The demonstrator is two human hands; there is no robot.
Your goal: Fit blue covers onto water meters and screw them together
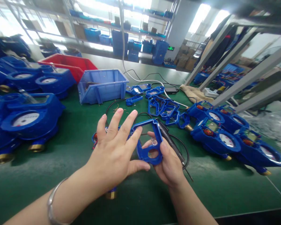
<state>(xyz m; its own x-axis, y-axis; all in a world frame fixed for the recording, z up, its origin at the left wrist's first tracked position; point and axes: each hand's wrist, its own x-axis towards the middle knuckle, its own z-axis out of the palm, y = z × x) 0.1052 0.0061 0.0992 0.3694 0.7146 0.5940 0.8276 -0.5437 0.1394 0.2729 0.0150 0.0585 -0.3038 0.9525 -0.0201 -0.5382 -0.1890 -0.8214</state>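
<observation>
My right hand (170, 162) grips a blue plastic meter cover (157, 133) by its right edge. The cover is tilted up and has a large opening and a smaller round one; a small clear piece shows near its middle. In front of it, my left hand (115, 150) is spread flat, its index finger overlapping the cover's left edge; whether it touches cannot be told. Beneath the left hand a water meter is mostly hidden, with its brass fitting (111, 195) showing below. A black pen-shaped electric screwdriver (170, 140) lies behind the right hand.
Blue water meters stand at left (30, 115) and right (215, 134). Loose blue covers (166, 107) are piled behind my hands. A blue bin (103, 87) and a red bin (72, 64) stand at the back left. Small screws (118, 110) lie on the green table (140, 206); cables cross it.
</observation>
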